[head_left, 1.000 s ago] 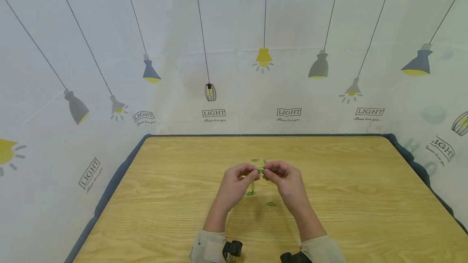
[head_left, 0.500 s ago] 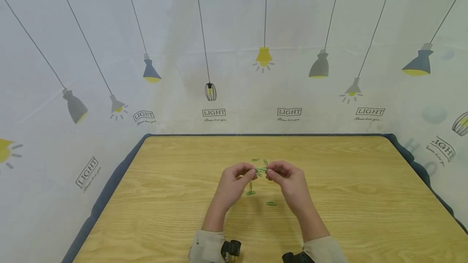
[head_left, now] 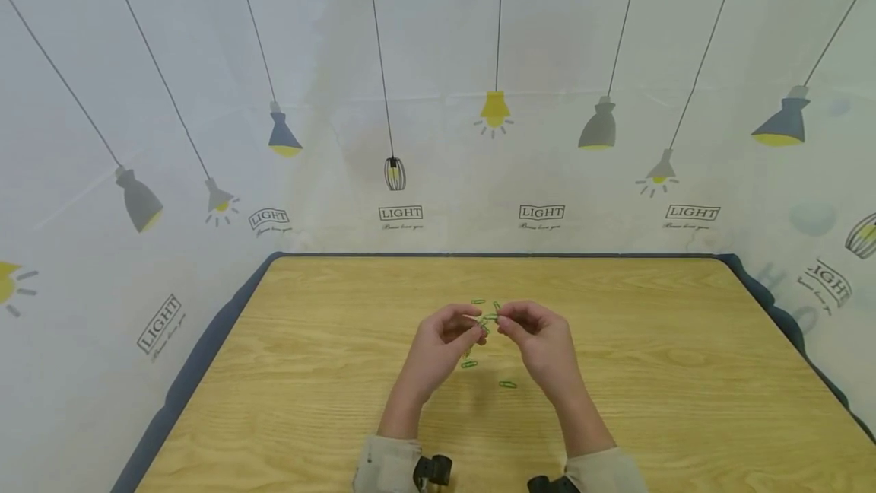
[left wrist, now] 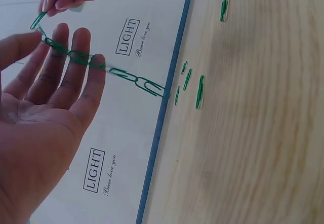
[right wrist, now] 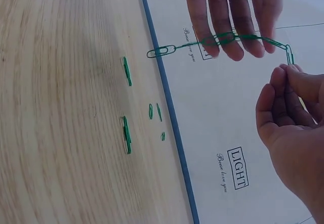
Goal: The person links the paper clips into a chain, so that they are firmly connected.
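My right hand (head_left: 544, 348) pinches a green paper clip (right wrist: 289, 56) between thumb and fingertips. That clip is the end link of a chain of green paper clips (left wrist: 124, 74), which slopes down across the fingers of my left hand (head_left: 433, 352). In both wrist views the left fingers are spread and fairly straight, and the left thumb tip is close beside the upper links. Its lower links dangle free past the little finger. The two hands face each other, raised over the table, with a small gap between the fingertips.
Several loose green paper clips lie on the wooden table (head_left: 328, 371): one clip (head_left: 508, 384) nearer me, another clip (head_left: 468, 364) below the left hand, and a clip (head_left: 478, 301) beyond the hands. A patterned white curtain (head_left: 445, 112) surrounds the table's blue edge.
The left fingers have loosened from their pinch and spread apart. My right hand has shifted slightly right, still holding its clip. The loose clips have stayed where they were.
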Demonstrator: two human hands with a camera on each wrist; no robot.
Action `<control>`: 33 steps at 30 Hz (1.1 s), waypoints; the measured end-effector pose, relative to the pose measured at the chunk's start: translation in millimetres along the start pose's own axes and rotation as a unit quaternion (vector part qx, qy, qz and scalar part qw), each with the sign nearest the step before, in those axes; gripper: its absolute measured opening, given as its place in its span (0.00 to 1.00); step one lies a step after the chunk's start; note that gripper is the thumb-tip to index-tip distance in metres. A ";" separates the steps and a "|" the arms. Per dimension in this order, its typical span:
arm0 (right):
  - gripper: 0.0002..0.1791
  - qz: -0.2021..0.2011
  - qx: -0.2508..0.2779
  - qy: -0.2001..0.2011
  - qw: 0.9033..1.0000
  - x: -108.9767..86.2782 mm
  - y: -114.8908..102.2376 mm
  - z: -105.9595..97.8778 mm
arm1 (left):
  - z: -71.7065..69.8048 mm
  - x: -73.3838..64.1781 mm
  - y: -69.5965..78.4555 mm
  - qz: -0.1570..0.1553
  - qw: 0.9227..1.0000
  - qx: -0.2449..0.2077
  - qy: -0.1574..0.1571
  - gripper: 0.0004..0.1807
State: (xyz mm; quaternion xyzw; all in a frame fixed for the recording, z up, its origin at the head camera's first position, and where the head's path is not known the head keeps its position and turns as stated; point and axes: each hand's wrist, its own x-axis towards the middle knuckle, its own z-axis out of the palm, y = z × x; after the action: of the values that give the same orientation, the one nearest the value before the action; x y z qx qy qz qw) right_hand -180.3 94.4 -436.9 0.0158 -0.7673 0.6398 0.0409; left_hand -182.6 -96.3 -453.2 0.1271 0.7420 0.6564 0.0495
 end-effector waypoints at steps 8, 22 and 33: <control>0.06 -0.010 -0.004 -0.011 1.000 -4.7 -0.2 4.8 | 5.6 0.3 0.4 0.020 1.000 0.010 -0.003 0.16; 0.06 -0.020 -0.027 -0.018 0.999 -4.3 1.2 6.6 | 7.4 -2.5 -3.8 0.017 0.999 0.018 0.027 0.15; 0.06 -0.039 -0.159 -0.119 0.979 6.9 15.0 -22.5 | 5.9 -1.3 -17.7 0.002 0.999 0.047 0.017 0.15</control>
State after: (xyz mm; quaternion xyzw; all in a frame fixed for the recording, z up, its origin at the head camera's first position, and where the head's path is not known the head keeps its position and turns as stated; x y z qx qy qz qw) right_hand -187.4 119.4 -447.0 0.1145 -0.8573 0.5013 -0.0239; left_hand -182.1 -92.8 -471.5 0.1193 0.7724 0.6231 0.0297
